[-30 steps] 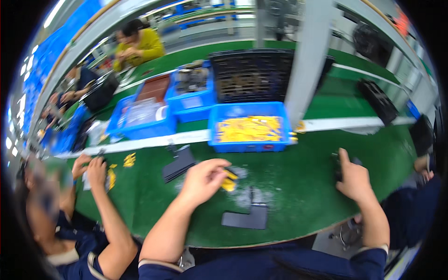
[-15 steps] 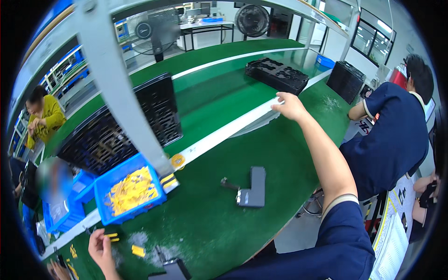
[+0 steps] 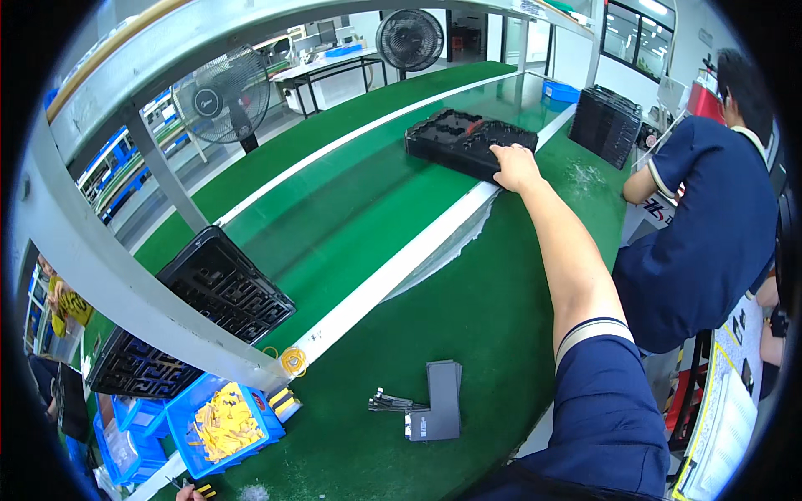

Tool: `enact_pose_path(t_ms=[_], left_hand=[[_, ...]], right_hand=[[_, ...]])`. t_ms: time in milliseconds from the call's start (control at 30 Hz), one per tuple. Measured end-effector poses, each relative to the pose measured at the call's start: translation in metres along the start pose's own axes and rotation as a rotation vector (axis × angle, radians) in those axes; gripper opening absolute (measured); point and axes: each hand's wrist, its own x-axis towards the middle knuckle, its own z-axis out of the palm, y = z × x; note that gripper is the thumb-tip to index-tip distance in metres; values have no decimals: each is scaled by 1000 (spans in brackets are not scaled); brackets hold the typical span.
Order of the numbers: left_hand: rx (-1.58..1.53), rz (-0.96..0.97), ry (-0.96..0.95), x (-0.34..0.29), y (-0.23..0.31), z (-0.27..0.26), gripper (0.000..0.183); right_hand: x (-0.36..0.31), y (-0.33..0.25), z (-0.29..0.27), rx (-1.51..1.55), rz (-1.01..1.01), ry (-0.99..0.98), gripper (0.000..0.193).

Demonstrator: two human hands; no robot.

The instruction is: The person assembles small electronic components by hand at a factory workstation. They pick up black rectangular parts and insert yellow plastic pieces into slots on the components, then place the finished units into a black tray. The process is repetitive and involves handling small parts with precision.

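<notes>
My right hand (image 3: 518, 169) reaches far across the bench, fingers bent over the near right edge of a stack of black molded trays (image 3: 451, 149). The stack lies flat on the green belt, against the white rail (image 3: 434, 231). At the lower left edge, only the fingertips of my left hand (image 3: 189, 494) show, closed on small yellow-and-black strips (image 3: 205, 491); the rest is cut off. Between the arms, dark grey flat packs (image 3: 441, 402) with black leads lie on the green bench. Nearest the left hand is a blue bin (image 3: 266, 427) of yellow strips (image 3: 224, 424).
A grey metal post (image 3: 125, 275) rises at the left, with upright black trays (image 3: 225, 284) behind it. A yellow tape roll (image 3: 293, 361) sits by its foot. On the right, a co-worker in navy (image 3: 702, 225) sits beside another black tray stack (image 3: 606, 125).
My right hand has gone from the white rail to the edge of the black tray stack. The view has shifted, leaving most of my left hand below the frame.
</notes>
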Motion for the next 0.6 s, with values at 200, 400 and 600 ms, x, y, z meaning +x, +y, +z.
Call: enact_pose_path(t_ms=[200, 400, 600], left_hand=[[-96, -95, -74, 6, 3, -1, 16], [-264, -198, -150, 3, 20, -7, 16], [-423, -21, -156, 4, -27, -2, 10]], right_hand=[[-69, 9, -41, 3, -219, -17, 32], [-259, 14, -66, 445, -97, 349, 12], [-372, 48, -67, 513, 551, 599, 71]])
